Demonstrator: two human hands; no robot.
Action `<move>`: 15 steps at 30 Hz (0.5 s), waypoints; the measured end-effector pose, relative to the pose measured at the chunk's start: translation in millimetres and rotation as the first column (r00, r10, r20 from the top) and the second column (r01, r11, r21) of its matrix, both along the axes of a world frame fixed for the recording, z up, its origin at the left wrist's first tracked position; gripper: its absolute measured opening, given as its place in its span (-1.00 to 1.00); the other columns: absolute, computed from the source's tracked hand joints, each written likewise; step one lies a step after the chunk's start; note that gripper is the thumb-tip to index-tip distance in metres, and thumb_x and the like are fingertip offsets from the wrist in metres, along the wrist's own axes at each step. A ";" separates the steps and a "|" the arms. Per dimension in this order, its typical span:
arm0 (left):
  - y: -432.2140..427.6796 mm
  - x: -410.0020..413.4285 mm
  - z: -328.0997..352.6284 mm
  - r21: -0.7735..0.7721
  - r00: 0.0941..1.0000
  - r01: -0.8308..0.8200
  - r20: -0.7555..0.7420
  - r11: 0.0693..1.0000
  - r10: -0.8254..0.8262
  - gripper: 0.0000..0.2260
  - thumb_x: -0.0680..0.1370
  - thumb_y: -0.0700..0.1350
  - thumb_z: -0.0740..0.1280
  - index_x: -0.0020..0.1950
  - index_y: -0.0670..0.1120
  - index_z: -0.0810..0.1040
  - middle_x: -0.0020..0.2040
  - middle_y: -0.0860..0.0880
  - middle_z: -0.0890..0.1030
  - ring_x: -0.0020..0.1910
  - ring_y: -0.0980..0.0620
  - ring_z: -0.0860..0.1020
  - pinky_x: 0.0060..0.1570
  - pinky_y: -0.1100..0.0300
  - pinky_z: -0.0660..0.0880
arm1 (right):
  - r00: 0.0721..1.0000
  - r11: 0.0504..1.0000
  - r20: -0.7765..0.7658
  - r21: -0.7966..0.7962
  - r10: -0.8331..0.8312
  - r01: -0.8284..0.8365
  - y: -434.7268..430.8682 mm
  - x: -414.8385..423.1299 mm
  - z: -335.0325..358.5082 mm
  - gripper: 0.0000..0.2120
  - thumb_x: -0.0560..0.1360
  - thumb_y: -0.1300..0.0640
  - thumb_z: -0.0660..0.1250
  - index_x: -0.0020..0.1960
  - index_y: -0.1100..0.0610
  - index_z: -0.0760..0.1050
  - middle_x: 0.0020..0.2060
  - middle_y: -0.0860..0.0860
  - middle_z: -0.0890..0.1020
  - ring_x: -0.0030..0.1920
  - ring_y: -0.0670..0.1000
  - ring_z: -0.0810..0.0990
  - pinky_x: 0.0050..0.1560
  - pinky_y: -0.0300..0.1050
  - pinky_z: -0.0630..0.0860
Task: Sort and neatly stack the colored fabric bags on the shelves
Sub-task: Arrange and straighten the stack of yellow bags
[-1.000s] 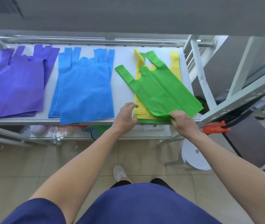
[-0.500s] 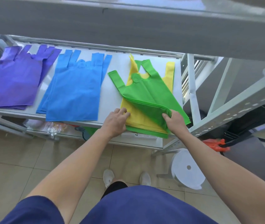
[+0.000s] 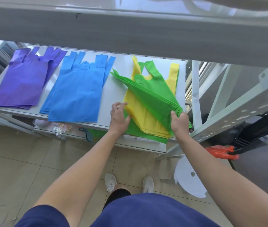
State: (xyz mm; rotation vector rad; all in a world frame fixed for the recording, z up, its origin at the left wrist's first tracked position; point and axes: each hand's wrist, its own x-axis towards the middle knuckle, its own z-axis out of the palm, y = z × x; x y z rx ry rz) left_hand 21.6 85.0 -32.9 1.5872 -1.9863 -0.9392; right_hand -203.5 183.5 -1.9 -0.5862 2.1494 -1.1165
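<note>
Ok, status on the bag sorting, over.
Right hand grips lifted green bags at corner. Left hand at yellow bags, grip unclear. Bottom green bag under yellow.

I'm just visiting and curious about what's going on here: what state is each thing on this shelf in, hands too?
Purple bags: flat, stacked.
Blue bags: flat, stacked.
Top green bags: corner lifted, tilted.
Yellow bags: flat, partly uncovered.
Bottom green bag: flat under the yellow.
Right hand: grips top green bags.
Left hand: on pile's left edge; grip unclear.
</note>
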 end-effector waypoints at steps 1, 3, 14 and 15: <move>-0.8 -3.5 3.3 0.105 0.990 -0.082 -0.104 0.991 0.093 -0.47 0.57 -0.23 0.46 0.49 -0.05 0.37 0.36 -0.07 0.36 0.30 -0.03 0.46 0.31 0.09 0.47 | 1.000 1.000 -0.005 -0.017 -0.009 0.009 0.5 0.7 0.3 -0.72 0.69 0.06 0.23 -0.18 0.09 0.33 -0.29 0.04 0.40 -0.30 0.03 0.36 -0.27 -0.04 0.31; -3.1 -9.7 11.1 0.371 0.923 -0.196 -0.243 0.908 0.299 -0.44 0.58 -0.23 0.44 0.51 -0.08 0.27 0.30 -0.07 0.45 0.16 -0.02 0.59 0.08 0.15 0.58 | 1.000 0.999 -0.023 -0.049 -0.013 0.012 1.0 1.8 1.6 -0.72 0.70 0.05 0.22 -0.18 0.08 0.36 -0.30 0.02 0.42 -0.30 0.02 0.38 -0.28 -0.06 0.33; -32.9 -29.2 61.9 0.698 0.916 -0.007 -0.283 0.716 0.285 -0.76 0.53 -0.25 0.39 0.20 -0.24 0.59 0.07 -0.21 0.70 -0.01 -0.20 0.67 0.00 -0.09 0.66 | 0.939 0.926 -0.303 -0.281 0.161 -0.250 -5.2 3.0 31.6 -0.79 0.74 0.09 0.18 0.19 0.12 0.57 -0.36 -0.04 0.52 -0.42 -0.11 0.39 -0.32 -0.16 0.38; -32.9 -26.3 76.8 0.685 0.868 0.062 -0.396 0.726 0.300 -0.82 0.52 -0.27 0.38 0.11 -0.21 0.61 -0.03 -0.17 0.70 -0.04 -0.19 0.65 -0.06 -0.05 0.64 | 0.893 0.894 -0.389 -0.282 0.225 -0.348 -6.3 3.2 38.0 -0.76 0.73 0.12 0.19 0.30 0.14 0.56 -0.41 -0.02 0.50 -0.48 -0.09 0.37 -0.40 -0.22 0.33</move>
